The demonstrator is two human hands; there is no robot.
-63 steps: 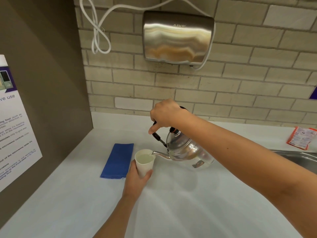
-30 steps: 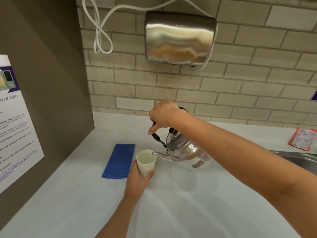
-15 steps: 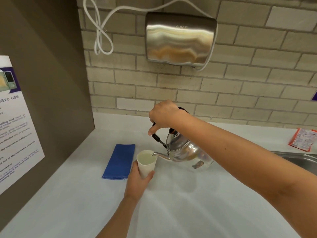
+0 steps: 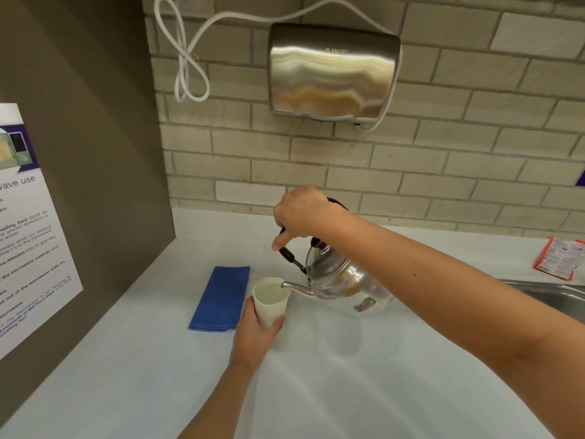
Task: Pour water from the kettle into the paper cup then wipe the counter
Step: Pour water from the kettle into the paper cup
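Now pouring: right hand point(image 4: 302, 213) gripping kettle point(image 4: 342, 280), left hand point(image 4: 256, 334) wrapped round cup point(image 4: 270, 301); next, levelling kettle, then cloth point(image 4: 221, 297).

This looks like a shared kitchenette in an institutional building, not a home. At 12 o'clock a steel hand dryer point(image 4: 334, 72) hangs on a painted brick wall point(image 4: 474, 147). At 9 o'clock a printed notice point(image 4: 25, 223) about microwave use is fixed to the side panel. At 3 o'clock a steel sink point(image 4: 550, 294) is set into the white desk point(image 4: 316, 391).
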